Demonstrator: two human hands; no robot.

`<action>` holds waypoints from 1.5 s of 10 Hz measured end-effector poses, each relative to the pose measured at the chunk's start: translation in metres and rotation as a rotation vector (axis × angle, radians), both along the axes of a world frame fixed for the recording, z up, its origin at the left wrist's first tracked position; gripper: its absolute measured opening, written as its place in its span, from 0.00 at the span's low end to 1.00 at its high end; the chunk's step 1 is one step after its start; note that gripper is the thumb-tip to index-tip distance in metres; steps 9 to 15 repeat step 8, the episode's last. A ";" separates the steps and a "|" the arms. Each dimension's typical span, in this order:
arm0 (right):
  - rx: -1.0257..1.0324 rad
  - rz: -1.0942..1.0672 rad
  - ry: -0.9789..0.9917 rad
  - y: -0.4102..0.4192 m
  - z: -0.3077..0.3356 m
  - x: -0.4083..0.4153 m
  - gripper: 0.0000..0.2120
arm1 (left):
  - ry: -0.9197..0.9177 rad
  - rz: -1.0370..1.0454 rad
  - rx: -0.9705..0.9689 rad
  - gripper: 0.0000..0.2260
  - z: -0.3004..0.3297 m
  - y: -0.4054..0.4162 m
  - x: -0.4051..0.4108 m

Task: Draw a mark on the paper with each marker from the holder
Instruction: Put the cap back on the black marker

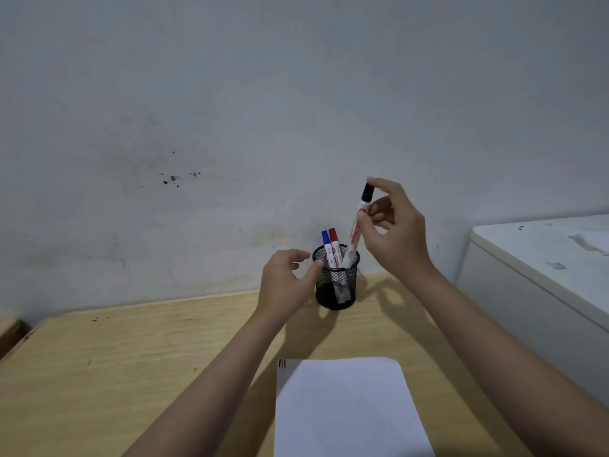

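Black-capped marker (357,225) stood half inside mesh holder (336,278), frame centre, right hand (393,232) fingers pinched on its upper barrel. Left hand (286,282), fingers loosely apart, steadied the holder. Judged: lifting out or returning, unclear. Paper (349,410), lower centre, carried corner marks.

The table (115,367) in front of me is pale wood with a clear grain running across it, and a few small dark specks sit near its far left edge. Its back edge meets a grey-white wall (263,94) that fills most of what I see. The wall is scuffed and stained, with a cluster of dark spots (173,179) left of centre and faint yellowish smudges lower down near the table line. To my right stands a white cabinet (543,258), its flat top marked with a few chips and scrapes. At the far left, beside the table's corner, a bit of another wooden surface (10,331) shows, too little to identify.
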State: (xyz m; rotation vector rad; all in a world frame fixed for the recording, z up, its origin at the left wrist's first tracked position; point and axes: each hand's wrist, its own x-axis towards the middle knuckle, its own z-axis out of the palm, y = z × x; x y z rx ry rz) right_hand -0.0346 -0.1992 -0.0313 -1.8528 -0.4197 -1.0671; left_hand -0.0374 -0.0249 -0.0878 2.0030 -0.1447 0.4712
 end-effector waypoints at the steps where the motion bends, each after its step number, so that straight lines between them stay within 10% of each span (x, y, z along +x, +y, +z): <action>1: 0.054 -0.030 0.013 -0.004 0.004 0.027 0.19 | 0.026 -0.008 0.151 0.21 -0.005 -0.011 0.023; 5: -0.421 -0.093 0.516 -0.004 -0.043 0.078 0.20 | 0.031 -0.031 0.203 0.15 -0.016 -0.018 0.050; 15: -0.388 -0.105 0.489 -0.006 -0.037 0.064 0.28 | 0.023 -0.085 0.261 0.17 -0.016 -0.016 0.037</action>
